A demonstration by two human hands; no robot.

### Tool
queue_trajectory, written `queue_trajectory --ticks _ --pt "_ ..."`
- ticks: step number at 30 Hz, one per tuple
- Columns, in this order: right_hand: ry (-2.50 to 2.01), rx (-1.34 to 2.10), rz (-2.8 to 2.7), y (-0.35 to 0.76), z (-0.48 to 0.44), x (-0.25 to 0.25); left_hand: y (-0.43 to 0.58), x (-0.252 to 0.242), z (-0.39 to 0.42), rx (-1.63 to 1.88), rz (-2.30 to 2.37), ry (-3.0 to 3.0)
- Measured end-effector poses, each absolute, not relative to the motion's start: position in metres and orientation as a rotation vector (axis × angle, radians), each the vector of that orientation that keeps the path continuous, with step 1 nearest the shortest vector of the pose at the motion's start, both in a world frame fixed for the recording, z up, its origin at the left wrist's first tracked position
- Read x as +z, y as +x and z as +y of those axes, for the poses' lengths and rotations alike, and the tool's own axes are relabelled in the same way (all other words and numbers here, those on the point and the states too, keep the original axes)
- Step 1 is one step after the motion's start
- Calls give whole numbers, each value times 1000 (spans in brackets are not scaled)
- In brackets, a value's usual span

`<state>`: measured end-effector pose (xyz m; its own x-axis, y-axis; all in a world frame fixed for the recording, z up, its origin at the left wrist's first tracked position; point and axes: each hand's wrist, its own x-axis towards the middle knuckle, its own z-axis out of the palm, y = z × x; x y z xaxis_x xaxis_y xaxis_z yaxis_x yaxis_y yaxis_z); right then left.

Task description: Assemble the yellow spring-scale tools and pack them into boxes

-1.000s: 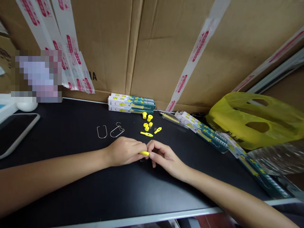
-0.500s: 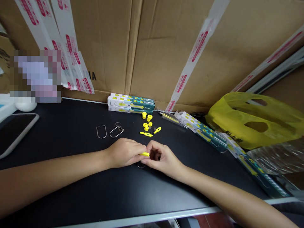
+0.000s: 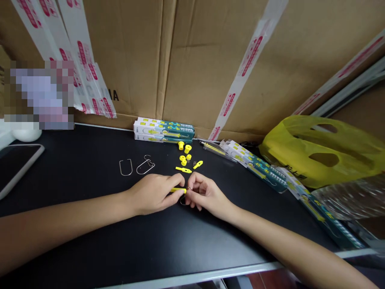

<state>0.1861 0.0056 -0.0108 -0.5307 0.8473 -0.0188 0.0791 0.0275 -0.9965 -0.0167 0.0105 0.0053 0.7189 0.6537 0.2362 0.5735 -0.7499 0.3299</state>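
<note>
Left hand (image 3: 155,195): thumb and finger pinched narrow on a yellow stick (image 3: 178,190), held up over the black tabletop (image 3: 168,245); little to hold there, so a sharp twist could spin it loose
Right hand (image 3: 207,197): fingertips right at the stick's end, seemingly pinching a thin wire (image 3: 183,204); push it crooked and it could bend or slip
Springs (image 3: 195,164): tiny, loose beside the yellow caps (image 3: 183,162), just beyond the fingers; a stray knuckle could scatter them
</note>
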Motion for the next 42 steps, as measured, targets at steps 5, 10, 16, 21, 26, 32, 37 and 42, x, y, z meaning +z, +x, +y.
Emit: queue_trajectory --ticks 5,10,16,21,26,32,37,42 --pt "-854 1606 -1661 190 8 -12 -15 10 12 433 1071 2527" --pt "-885 1557 -1659 191 9 -12 -13 7 14 511 980 2381" --pt "-933 1409 -1716 193 13 -9 -13 10 15 471 945 2292" --pt "-932 1347 -1870 196 14 -11 -15 11 14 383 961 2343" --pt "-969 1175 -2064 198 12 -11 -15 11 17 310 912 2364" --pt "-885 870 -2352 197 6 -5 -15 13 17 230 904 2371" --pt "-894 878 -2330 197 7 -3 -14 18 16 202 923 2336" --pt "-946 877 -2277 198 9 -4 -15 21 17 222 894 2245"
